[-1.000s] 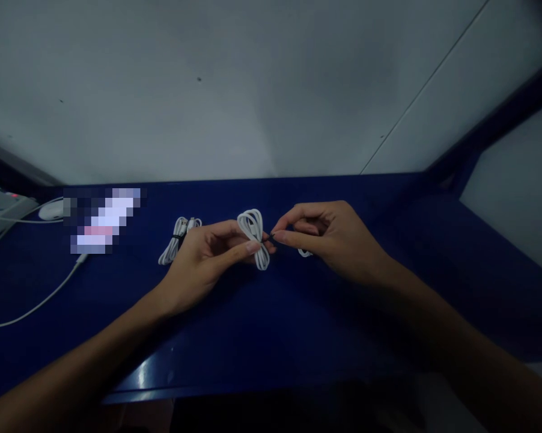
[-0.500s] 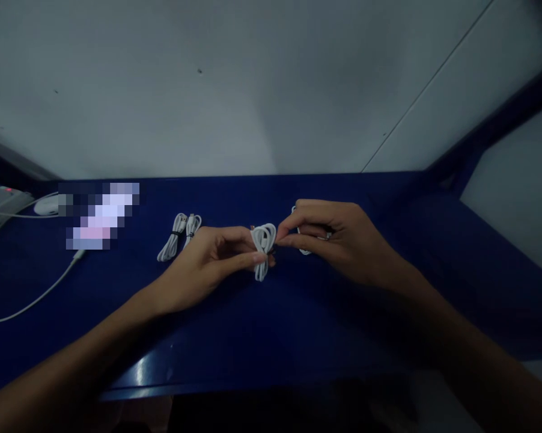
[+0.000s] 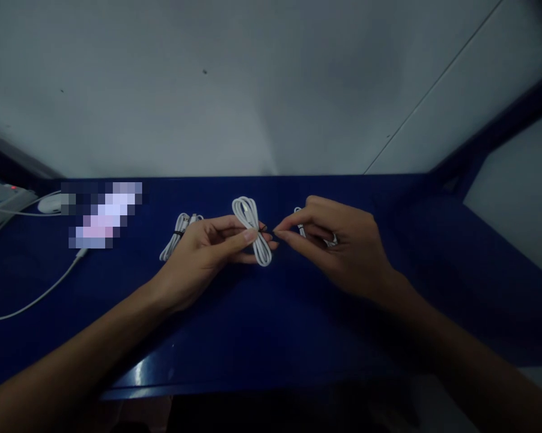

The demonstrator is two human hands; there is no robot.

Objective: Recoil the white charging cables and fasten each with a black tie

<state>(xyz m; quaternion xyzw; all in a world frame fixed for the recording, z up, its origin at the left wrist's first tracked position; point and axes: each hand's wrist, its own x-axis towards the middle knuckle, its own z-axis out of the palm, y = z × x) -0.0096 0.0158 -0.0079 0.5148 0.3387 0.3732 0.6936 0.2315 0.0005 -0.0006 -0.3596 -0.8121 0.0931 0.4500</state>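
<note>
My left hand [image 3: 219, 243] grips a coiled white charging cable [image 3: 245, 211] at its narrow middle, thumb on top and fingers behind. The coil's loops fan out above and below the thumb. A thin dark tie [image 3: 264, 228] pokes out beside the cable's waist. Just right of it, my right hand [image 3: 338, 237] has thumb and forefinger pinched together; whatever is between the fingertips is too small to make out. Behind my left hand lies a bundled white cable [image 3: 172, 240] with a black tie, and another bundle beside it is mostly covered. More white cable [image 3: 298, 211] shows behind my right hand.
A blue table [image 3: 253, 331] stands against a pale wall [image 3: 163, 120]. At the left are a blurred-out lit device [image 3: 109, 213] with a white cord [image 3: 50, 304] plugged in, a white rounded object [image 3: 50, 203] and a white box with a red light [image 3: 9, 195].
The coiled cable in my left hand has turned and risen, so its upper loops now lean left. My right hand has shifted slightly right and stays pinched.
</note>
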